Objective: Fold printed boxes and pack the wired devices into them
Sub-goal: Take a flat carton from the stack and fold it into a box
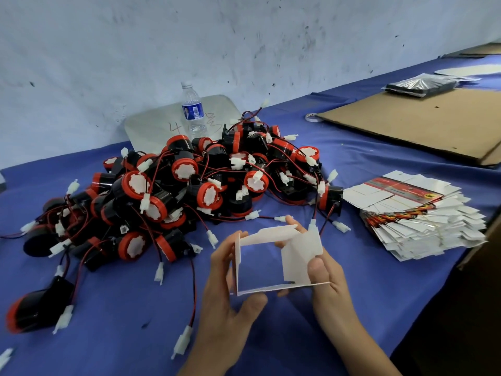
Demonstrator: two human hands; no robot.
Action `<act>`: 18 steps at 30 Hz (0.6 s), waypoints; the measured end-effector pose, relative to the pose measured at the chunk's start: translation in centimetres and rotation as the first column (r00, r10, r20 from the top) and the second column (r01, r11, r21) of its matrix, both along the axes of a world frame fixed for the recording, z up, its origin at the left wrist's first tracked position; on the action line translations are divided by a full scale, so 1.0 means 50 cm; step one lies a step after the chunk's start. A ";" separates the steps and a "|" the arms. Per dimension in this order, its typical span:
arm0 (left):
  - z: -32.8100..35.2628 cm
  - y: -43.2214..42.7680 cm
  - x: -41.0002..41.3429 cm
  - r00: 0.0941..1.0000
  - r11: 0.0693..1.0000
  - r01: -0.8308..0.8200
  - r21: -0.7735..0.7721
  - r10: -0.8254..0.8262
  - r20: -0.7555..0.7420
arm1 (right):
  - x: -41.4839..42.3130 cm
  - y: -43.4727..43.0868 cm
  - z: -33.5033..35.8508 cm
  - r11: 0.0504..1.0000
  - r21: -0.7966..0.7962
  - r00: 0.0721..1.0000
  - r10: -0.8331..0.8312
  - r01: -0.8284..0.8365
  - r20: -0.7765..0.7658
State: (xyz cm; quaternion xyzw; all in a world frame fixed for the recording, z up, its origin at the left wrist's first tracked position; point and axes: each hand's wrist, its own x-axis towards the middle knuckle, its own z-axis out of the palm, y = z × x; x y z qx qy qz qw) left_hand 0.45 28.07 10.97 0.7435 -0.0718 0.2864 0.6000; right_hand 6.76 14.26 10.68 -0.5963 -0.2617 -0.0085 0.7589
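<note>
Box [298, 253] half-open in the grip of left hand [225, 308] and right hand [330, 283] ("4" handwritten on grey sheet [151, 131])

Handwritten "4" in reddish marker on grey panel [151, 126] leaning at the wall; a second scribbled mark right of it, partly hidden by the bottle, not readable. Water bottle [193, 109] has a blue label with white print and a barcode-like patch, too small to read. Stack of flat boxes [412, 210] has red banner with lettering and a yellow emblem, illegible.
</note>
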 end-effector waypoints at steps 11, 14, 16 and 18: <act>0.001 -0.010 0.001 0.999 0.998 -0.027 -0.060 0.025 -0.029 | 0.006 0.002 -0.019 0.998 -0.065 1.000 -0.003 0.004 0.014; 0.006 -0.014 -0.001 0.999 0.998 -0.049 -0.049 0.049 -0.021 | -0.002 0.004 -0.003 0.995 -0.081 0.991 -0.040 0.051 0.129; 0.005 -0.014 -0.004 0.996 0.996 -0.085 -0.019 0.085 -0.026 | -0.005 0.005 0.000 0.993 -0.094 0.990 -0.056 0.068 0.129; 0.003 -0.014 -0.004 0.994 0.995 -0.103 0.000 0.103 -0.043 | -0.009 0.004 0.000 0.992 -0.100 0.988 -0.063 0.077 0.138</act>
